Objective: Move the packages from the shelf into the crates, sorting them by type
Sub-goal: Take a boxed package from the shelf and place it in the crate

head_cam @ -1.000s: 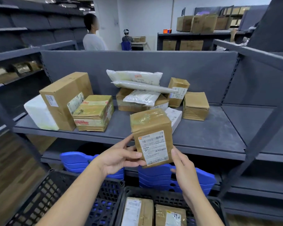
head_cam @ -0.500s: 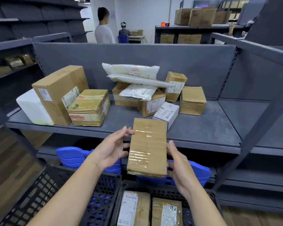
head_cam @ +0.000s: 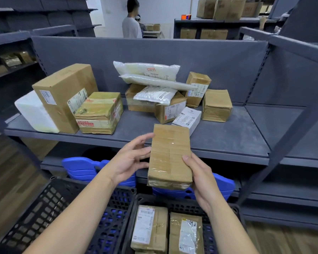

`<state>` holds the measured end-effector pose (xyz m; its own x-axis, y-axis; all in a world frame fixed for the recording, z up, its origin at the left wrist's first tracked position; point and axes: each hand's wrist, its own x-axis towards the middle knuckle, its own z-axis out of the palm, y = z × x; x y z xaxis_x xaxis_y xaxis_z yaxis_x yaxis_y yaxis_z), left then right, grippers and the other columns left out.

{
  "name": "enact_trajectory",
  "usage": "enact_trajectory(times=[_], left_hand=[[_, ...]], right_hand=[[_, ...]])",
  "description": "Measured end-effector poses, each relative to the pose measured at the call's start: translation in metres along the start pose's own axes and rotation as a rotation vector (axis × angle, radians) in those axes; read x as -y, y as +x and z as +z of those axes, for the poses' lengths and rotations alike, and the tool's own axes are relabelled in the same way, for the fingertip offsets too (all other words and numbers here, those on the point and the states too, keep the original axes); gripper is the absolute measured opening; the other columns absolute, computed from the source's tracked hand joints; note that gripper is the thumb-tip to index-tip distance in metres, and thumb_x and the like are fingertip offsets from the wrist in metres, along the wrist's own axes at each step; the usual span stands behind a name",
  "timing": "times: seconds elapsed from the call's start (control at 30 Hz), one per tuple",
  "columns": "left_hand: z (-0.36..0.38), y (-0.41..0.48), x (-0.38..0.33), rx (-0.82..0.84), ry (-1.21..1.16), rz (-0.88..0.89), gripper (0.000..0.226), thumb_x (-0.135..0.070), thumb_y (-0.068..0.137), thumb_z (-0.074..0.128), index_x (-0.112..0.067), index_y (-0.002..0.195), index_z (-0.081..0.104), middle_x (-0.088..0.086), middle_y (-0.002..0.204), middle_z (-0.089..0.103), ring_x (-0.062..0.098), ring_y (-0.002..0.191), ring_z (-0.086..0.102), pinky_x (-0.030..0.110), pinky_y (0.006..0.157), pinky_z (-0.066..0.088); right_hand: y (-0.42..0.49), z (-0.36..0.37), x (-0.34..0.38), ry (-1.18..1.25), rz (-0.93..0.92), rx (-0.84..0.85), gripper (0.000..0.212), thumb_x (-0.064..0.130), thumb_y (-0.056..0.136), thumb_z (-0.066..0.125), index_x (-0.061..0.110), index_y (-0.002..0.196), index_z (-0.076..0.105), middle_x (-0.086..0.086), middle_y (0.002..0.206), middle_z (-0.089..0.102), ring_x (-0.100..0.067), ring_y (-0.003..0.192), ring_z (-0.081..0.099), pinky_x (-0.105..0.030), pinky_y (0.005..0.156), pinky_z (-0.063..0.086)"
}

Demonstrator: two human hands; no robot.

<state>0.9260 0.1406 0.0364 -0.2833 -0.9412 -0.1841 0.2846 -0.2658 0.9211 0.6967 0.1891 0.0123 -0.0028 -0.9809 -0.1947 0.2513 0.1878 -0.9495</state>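
Observation:
I hold a taped brown cardboard box (head_cam: 170,158) in front of the shelf edge, its plain side facing me. My left hand (head_cam: 131,159) touches its left side with the fingers spread. My right hand (head_cam: 200,178) grips its right side and underside, thumb on the front. Below, the right dark crate (head_cam: 173,201) holds two brown boxes with labels (head_cam: 150,229). Nothing shows inside the left dark crate (head_cam: 50,204). On the grey shelf (head_cam: 218,140) lie several more cardboard boxes (head_cam: 64,94) and white plastic mailer bags (head_cam: 147,69).
A white foam block (head_cam: 33,111) stands at the shelf's left end. Stacked blue plastic pieces (head_cam: 84,167) sit on the lower shelf behind the crates. A slanted shelf post (head_cam: 292,129) crosses on the right. A person (head_cam: 130,21) stands beyond the shelf's back panel.
The box turned from its label side to its plain taped side and came lower. My hands shifted along its sides; the view moved slightly closer to the shelf.

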Motion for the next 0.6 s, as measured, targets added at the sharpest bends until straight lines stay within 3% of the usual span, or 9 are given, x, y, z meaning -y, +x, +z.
enact_trajectory(times=[0.07,0.1,0.17,0.23,0.3,0.37,0.47,0.53,0.6], left_hand=[[-0.003,0.002,0.002,-0.068,0.025,-0.059,0.078,-0.027,0.080,0.089,-0.033,0.149,0.053,0.001,0.145,0.061,0.029,0.115,0.073,0.059,0.102,0.054],[-0.003,0.003,0.002,-0.076,0.094,-0.114,0.084,-0.041,0.077,0.091,-0.032,0.150,0.052,0.003,0.140,0.066,0.025,0.105,0.075,0.051,0.087,0.060],[-0.005,0.004,0.003,-0.045,0.254,-0.213,0.071,-0.061,0.078,0.081,-0.029,0.139,0.065,0.006,0.127,0.075,0.016,0.069,0.063,0.028,0.053,0.046],[-0.004,0.004,0.005,0.006,0.252,-0.265,0.052,-0.059,0.086,0.070,-0.027,0.128,0.074,0.005,0.120,0.077,0.013,0.052,0.041,0.021,0.042,0.030],[-0.006,0.003,0.007,0.048,0.175,-0.307,0.052,-0.054,0.087,0.073,-0.023,0.129,0.074,0.004,0.119,0.076,0.011,0.053,0.040,0.018,0.040,0.031],[-0.010,0.003,0.008,0.115,0.053,-0.370,0.063,-0.045,0.082,0.078,-0.015,0.137,0.068,0.011,0.124,0.072,0.014,0.057,0.058,0.016,0.040,0.043],[-0.011,-0.002,0.004,0.237,-0.245,-0.484,0.082,-0.038,0.080,0.081,-0.005,0.149,0.052,0.029,0.134,0.062,0.040,0.069,0.076,0.028,0.042,0.058],[-0.010,-0.007,0.000,0.277,-0.460,-0.560,0.083,-0.059,0.091,0.068,-0.008,0.153,0.048,0.032,0.152,0.047,0.057,0.082,0.073,0.044,0.051,0.064],[-0.017,-0.008,0.002,0.351,-0.616,-0.605,0.097,-0.083,0.087,0.052,-0.017,0.157,0.044,0.027,0.164,0.033,0.067,0.098,0.066,0.059,0.068,0.065]], right_hand=[[0.001,0.001,-0.002,0.025,-0.018,-0.036,0.034,0.029,0.102,0.065,0.028,0.135,0.071,0.001,0.127,0.076,-0.022,0.123,0.069,-0.053,0.111,0.050],[0.001,0.001,-0.002,0.036,-0.025,-0.054,0.034,0.029,0.101,0.066,0.027,0.135,0.070,0.001,0.126,0.076,-0.022,0.122,0.070,-0.052,0.110,0.052],[0.001,0.001,-0.002,0.034,-0.058,-0.079,0.037,0.027,0.100,0.067,0.025,0.137,0.069,0.002,0.125,0.076,-0.020,0.119,0.071,-0.046,0.105,0.056],[0.002,0.000,-0.001,0.013,-0.093,-0.090,0.041,0.024,0.099,0.070,0.022,0.139,0.067,0.003,0.124,0.077,-0.017,0.117,0.072,-0.035,0.096,0.059],[0.001,-0.002,-0.001,-0.012,-0.109,-0.079,0.043,0.021,0.097,0.072,0.020,0.140,0.066,0.005,0.120,0.078,-0.014,0.112,0.074,-0.024,0.084,0.060],[0.001,-0.005,-0.002,-0.053,-0.133,-0.057,0.046,0.021,0.095,0.075,0.022,0.140,0.065,0.011,0.113,0.079,-0.009,0.106,0.075,-0.020,0.078,0.059],[0.001,-0.007,-0.002,-0.140,-0.140,-0.040,0.063,0.046,0.080,0.086,0.033,0.138,0.068,0.010,0.129,0.074,-0.014,0.122,0.068,-0.040,0.099,0.059],[0.000,-0.008,-0.001,-0.172,-0.154,-0.019,0.073,0.063,0.070,0.084,0.039,0.137,0.068,0.008,0.142,0.066,-0.012,0.133,0.060,-0.048,0.112,0.051],[0.002,-0.011,-0.001,-0.235,-0.165,-0.038,0.066,0.073,0.077,0.076,0.044,0.135,0.068,0.010,0.155,0.052,-0.007,0.144,0.046,-0.045,0.121,0.040]])
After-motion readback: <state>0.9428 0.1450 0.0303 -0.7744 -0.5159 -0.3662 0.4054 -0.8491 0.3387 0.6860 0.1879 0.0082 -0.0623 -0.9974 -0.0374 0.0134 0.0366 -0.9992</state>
